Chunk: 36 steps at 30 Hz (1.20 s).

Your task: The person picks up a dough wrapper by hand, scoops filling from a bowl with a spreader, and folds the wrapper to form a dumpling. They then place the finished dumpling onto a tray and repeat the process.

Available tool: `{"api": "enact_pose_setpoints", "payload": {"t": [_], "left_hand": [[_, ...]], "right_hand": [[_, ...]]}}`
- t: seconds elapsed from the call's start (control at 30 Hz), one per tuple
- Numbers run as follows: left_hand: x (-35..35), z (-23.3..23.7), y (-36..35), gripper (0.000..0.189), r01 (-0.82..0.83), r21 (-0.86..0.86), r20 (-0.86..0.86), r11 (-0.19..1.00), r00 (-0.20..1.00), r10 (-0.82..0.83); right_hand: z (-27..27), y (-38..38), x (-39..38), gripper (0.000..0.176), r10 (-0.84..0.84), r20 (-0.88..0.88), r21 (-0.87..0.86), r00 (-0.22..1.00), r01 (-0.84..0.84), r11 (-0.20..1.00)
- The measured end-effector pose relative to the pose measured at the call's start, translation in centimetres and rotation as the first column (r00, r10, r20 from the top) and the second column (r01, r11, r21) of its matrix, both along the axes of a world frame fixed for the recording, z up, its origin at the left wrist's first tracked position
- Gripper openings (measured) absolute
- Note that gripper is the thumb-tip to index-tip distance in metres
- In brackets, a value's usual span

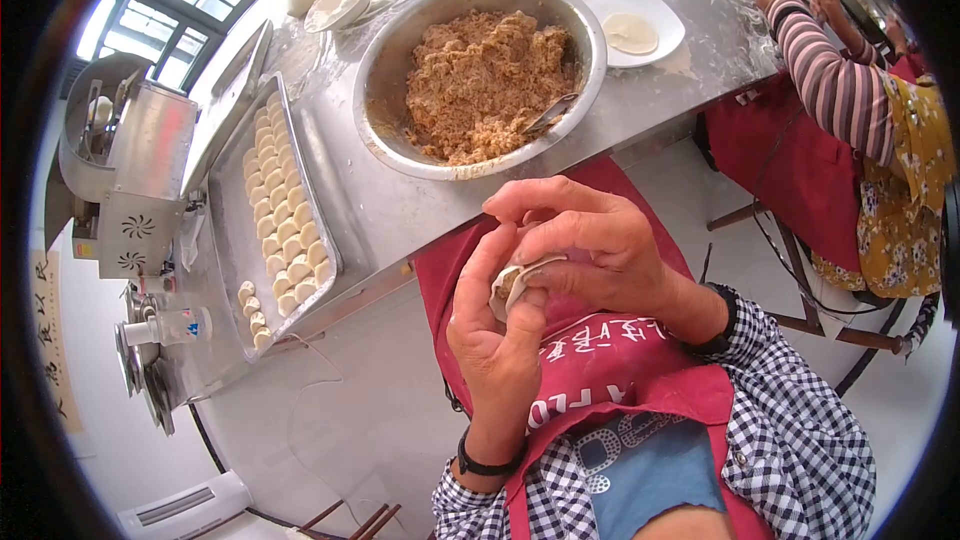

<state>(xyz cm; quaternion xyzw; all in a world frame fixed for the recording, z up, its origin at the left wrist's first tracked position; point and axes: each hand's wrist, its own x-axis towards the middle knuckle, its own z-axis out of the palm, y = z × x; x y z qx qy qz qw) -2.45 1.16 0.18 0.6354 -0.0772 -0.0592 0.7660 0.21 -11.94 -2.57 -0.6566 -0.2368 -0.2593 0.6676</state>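
Both hands meet around a partly folded dumpling (508,287), above the lap and just off the table's front edge. Brownish filling shows between the folds of its pale wrapper. My left hand (492,340) cups it from below, thumb against the wrapper. Over its upper side, my right hand (595,245) pinches the wrapper's edge between thumb and fingers. Beyond the hands stands a large metal bowl (375,125) of minced filling (480,80). A spoon (550,112) leans in the filling at the bowl's right side.
To the left, a metal tray (228,270) holds rows of finished dumplings (285,205). A white plate (655,15) with a round wrapper (630,33) lies behind the bowl. A machine (145,170) stands far left, near a clear bottle (180,327). At right sits another person in a striped sleeve (830,80).
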Motion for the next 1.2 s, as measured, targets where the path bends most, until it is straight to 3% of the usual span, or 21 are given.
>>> {"api": "enact_pose_setpoints", "payload": {"t": [0.3,0.37,0.47,0.7,1.07,1.2], "left_hand": [[0.26,-0.35,0.27,0.041,0.033,-0.023,-0.074,0.999,0.997,-0.034],[0.33,-0.51,0.32,0.037,0.015,-0.157,-0.132,0.987,0.991,-0.036],[0.32,-0.76,0.41,0.036,0.019,-0.215,-0.118,0.977,0.992,-0.045],[0.38,-0.65,0.22,0.039,0.025,-0.230,-0.135,0.973,0.989,-0.058],[0.27,-0.92,0.36,0.041,0.052,-0.078,-0.078,0.996,0.995,-0.058],[0.32,-0.90,0.39,0.041,0.052,-0.095,-0.085,0.994,0.995,-0.060]], "right_hand": [[-0.01,0.16,-0.40,0.011,-0.059,0.004,0.009,0.998,0.059,0.998],[0.00,0.23,-0.42,0.011,-0.060,-0.020,0.053,0.998,0.060,0.997],[0.10,0.28,-0.30,0.014,-0.096,0.009,0.005,0.995,0.096,0.995],[-0.31,0.07,-0.04,0.014,-0.055,0.034,-0.036,0.998,0.056,0.998],[-0.22,0.13,-0.04,0.009,-0.085,0.029,-0.048,0.996,0.086,0.995],[-0.45,-0.09,0.02,0.010,-0.060,0.045,-0.068,0.997,0.063,0.996]]}}
